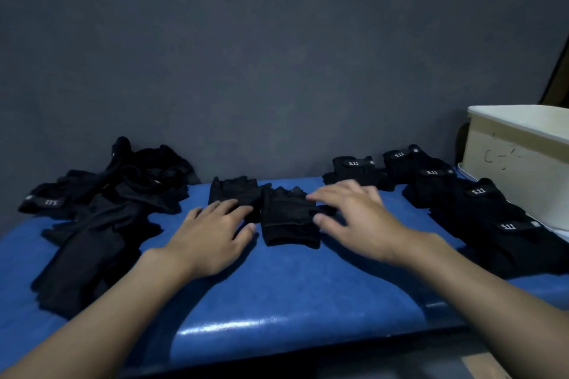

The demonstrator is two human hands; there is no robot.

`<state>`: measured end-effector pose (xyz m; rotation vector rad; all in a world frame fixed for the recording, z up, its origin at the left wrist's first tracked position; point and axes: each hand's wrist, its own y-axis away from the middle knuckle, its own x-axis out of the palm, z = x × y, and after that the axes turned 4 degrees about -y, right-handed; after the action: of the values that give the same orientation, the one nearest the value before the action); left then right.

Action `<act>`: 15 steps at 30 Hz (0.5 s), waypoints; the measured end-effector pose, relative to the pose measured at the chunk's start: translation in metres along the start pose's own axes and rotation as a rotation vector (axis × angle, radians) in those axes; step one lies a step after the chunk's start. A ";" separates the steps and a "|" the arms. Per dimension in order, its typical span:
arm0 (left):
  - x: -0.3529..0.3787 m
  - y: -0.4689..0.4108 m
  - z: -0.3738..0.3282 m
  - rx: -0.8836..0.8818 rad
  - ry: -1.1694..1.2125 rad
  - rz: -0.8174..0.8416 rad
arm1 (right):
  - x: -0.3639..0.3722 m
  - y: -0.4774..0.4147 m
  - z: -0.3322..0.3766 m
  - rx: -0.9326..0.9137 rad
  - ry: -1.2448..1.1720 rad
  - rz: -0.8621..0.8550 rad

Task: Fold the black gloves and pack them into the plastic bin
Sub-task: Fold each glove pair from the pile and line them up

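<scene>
Two black fingerless gloves lie flat side by side at the middle of the blue padded bench (277, 292): the left glove (235, 189) and the right glove (288, 218). My left hand (212, 234) rests open with its fingertips on the left glove's lower part. Spread and blurred, my right hand (357, 218) hovers at the right glove's right edge, fingers apart and holding nothing. The cream plastic bin (517, 163) stands at the far right edge.
A loose heap of unfolded black gloves (101, 212) covers the bench's left side. Several folded gloves with white 5.11 labels (462, 200) lie in a row at the right, in front of the bin. A dark grey wall rises behind the bench.
</scene>
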<state>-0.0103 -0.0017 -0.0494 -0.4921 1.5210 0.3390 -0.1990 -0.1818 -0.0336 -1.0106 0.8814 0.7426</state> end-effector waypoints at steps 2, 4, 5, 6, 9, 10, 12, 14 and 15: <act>0.003 0.005 0.005 -0.020 -0.004 0.039 | 0.009 0.005 0.017 -0.064 -0.042 0.107; 0.002 0.010 0.008 -0.035 -0.008 0.037 | 0.018 0.008 0.026 -0.076 -0.018 0.177; 0.000 0.012 0.009 -0.042 -0.011 0.038 | 0.021 0.008 0.028 -0.072 0.003 0.192; -0.002 0.014 0.010 -0.051 -0.017 0.043 | 0.021 0.009 0.029 -0.066 0.017 0.198; -0.005 0.021 0.012 -0.057 -0.028 0.042 | 0.018 0.009 0.032 -0.056 0.029 0.193; -0.006 0.023 0.013 -0.055 -0.022 0.035 | 0.017 0.009 0.034 -0.059 0.026 0.189; -0.011 0.028 0.015 -0.049 -0.003 0.003 | 0.016 0.008 0.039 -0.066 0.013 0.178; -0.017 0.034 0.017 -0.038 0.013 -0.069 | 0.017 0.005 0.046 -0.086 0.014 0.169; -0.022 0.038 0.019 -0.034 0.021 -0.110 | 0.018 0.003 0.051 -0.103 0.016 0.164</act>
<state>-0.0140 0.0420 -0.0317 -0.6053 1.5039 0.2747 -0.1794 -0.1311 -0.0368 -1.0454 0.9558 0.9270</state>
